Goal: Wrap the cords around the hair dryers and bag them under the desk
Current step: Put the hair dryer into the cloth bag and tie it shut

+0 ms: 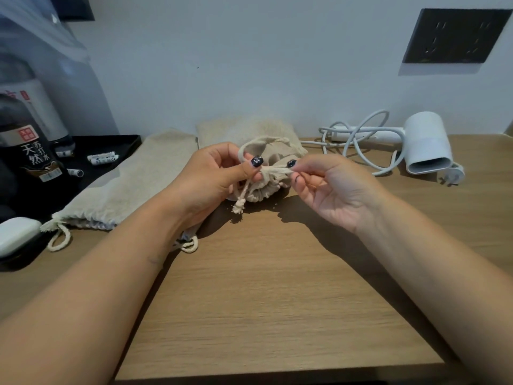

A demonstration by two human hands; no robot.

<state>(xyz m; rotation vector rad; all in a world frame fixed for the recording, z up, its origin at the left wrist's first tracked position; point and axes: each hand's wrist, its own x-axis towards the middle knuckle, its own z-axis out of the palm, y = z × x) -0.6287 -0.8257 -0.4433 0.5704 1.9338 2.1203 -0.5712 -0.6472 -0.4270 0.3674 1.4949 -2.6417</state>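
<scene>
Just above the centre of the frame a small cloth bag (266,173) lies on the wooden desk (263,273), its gathered mouth turned toward the lower edge of the picture and its body running away toward the wall (249,65). Both hands meet at that mouth. The left hand (219,176) comes in from the lower left, fingers curled, thumb pressing the drawstring (273,171) where it leaves the puckered cloth; a knotted end of the string hangs below it. The right hand (330,187) comes in from the lower right, its thumb and forefinger pinching the same string just beside the left thumb, the other fingers loosely bent with the palm turned up.

The white hair dryer (424,145) lies at the right of the frame, well apart from both hands and nearer the right one. Its handle points left along the wall, and its barrel opens toward the lower right. Its cord (358,143) lies in loose loops around and beside the handle, not wound tight, with the plug (451,173) just beside the barrel. Whether the gathered bag already holds a dryer cannot be told.

A second bag (133,184), flat, lies at the left of the frame, touching a black tray (127,143).
</scene>
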